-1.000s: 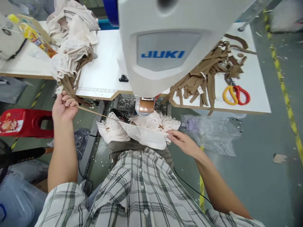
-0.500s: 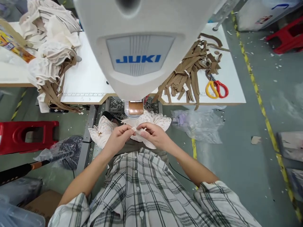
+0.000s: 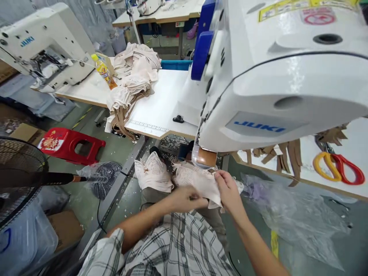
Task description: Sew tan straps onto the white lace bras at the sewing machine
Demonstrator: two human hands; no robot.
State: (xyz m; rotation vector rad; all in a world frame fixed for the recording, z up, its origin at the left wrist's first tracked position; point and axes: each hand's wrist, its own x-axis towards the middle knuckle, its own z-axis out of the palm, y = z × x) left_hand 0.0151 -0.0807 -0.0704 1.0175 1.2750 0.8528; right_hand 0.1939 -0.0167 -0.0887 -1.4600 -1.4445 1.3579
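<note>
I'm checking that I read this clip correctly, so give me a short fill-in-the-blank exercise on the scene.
The person's ____ hand is nearer the scissors and pinches pale fabric.
The nearest sewing machine is lettered ____.
The stool is mostly ____.
The bottle has a ____ cap.
Missing words: right; JUKI; red; yellow.

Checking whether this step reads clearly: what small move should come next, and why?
Probably the left hand should steady the pale fabric by its near edge: the right hand holds its right end, close to the amber cover of the nearer sewing machine, while the left, blurred, is at that edge, grip unclear.
</note>
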